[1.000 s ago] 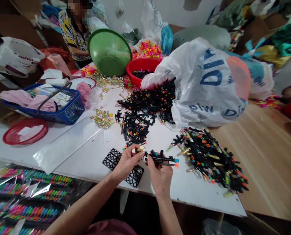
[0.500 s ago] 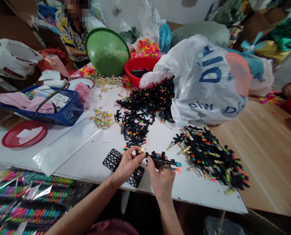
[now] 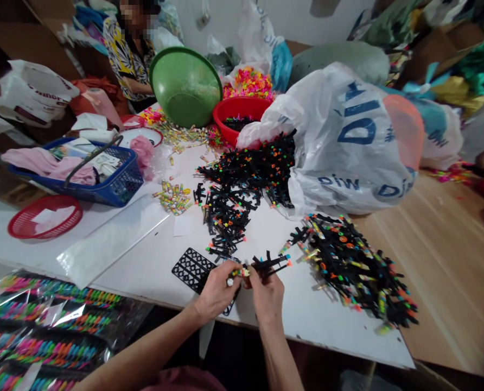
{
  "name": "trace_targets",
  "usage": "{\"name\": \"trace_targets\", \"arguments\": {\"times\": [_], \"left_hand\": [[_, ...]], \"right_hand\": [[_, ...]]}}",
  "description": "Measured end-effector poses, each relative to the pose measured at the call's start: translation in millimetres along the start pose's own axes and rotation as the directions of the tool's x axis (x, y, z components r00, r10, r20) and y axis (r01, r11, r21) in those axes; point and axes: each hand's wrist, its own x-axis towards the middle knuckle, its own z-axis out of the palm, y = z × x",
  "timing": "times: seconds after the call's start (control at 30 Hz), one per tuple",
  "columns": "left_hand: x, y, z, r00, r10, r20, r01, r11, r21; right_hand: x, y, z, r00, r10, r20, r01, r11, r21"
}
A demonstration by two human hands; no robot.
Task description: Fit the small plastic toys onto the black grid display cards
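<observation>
My left hand [image 3: 218, 290] pinches small yellow-and-white patterned tubes [image 3: 242, 272] in its fingertips. Close beside it, my right hand [image 3: 267, 293] grips a black toy gun [image 3: 269, 263] with blue and orange tips pointing right; the tube meets its rear end. Under my left hand lies a black plastic tray [image 3: 193, 269] with rows of holes, partly hidden. Beyond the hands, a pile of black toy guns [image 3: 228, 214] spreads over the white table [image 3: 144, 271]. Another pile of guns [image 3: 351, 260], with patterned tubes among them, lies to the right.
Loose tubes [image 3: 172, 197], a clear plastic sleeve [image 3: 112, 239], a red basket [image 3: 45, 217] and a blue basket [image 3: 120, 179] are at left. Behind stand a green basin [image 3: 185, 87], a red bowl [image 3: 242, 108] and a large white bag [image 3: 348, 157]. A person [image 3: 130, 60] sits at the back.
Both hands have come closer together, and the tube in my left hand now meets the gun's rear. The gun has turned to point slightly upward. The whole view has shifted slightly.
</observation>
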Motion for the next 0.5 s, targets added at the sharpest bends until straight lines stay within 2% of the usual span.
{"name": "trace_targets", "arguments": {"times": [0.07,0.13,0.2,0.23,0.3,0.37,0.43,0.47,0.5], "left_hand": [[9.1,5.9,-6.3,1.0,0.014,0.027,-0.012,0.998,-0.059],[19.7,10.2,-19.2,1.0,-0.024,0.021,0.027,0.987,-0.157],[27.1,8.6,-32.6,0.988,-0.151,-0.027,0.137,0.947,-0.292],[28.4,5.8,-37.2,0.972,-0.232,-0.046,0.198,0.903,-0.382],[25.2,-0.1,-40.2,0.926,-0.376,-0.044,0.283,0.764,-0.579],[16.0,-1.7,-36.7,0.882,-0.471,-0.012,0.32,0.62,-0.717],[7.8,0.6,-33.3,0.849,-0.528,0.016,0.359,0.554,-0.751],[6.5,1.3,-34.2,0.837,-0.546,0.04,0.39,0.544,-0.743],[7.4,1.0,-38.1,0.83,-0.555,0.048,0.408,0.547,-0.731]], "right_hand": [[14.9,-8.2,-19.2,0.997,-0.011,-0.074,0.022,0.989,0.146],[35.4,-18.9,-40.6,0.972,-0.066,-0.226,0.141,0.932,0.333],[58.2,-25.8,-51.9,0.93,-0.116,-0.349,0.256,0.886,0.387],[68.9,-26.2,-50.9,0.931,-0.142,-0.336,0.26,0.904,0.339],[86.3,-21.0,-35.3,0.965,-0.206,-0.165,0.223,0.97,0.094],[95.7,-12.2,-7.7,0.953,-0.297,0.061,0.303,0.929,-0.213],[100.7,-5.7,25.2,0.87,-0.42,0.257,0.491,0.782,-0.383],[104.3,-4.3,43.8,0.822,-0.481,0.304,0.569,0.711,-0.413],[109.5,-4.7,65.0,0.755,-0.503,0.421,0.651,0.652,-0.389]]}}
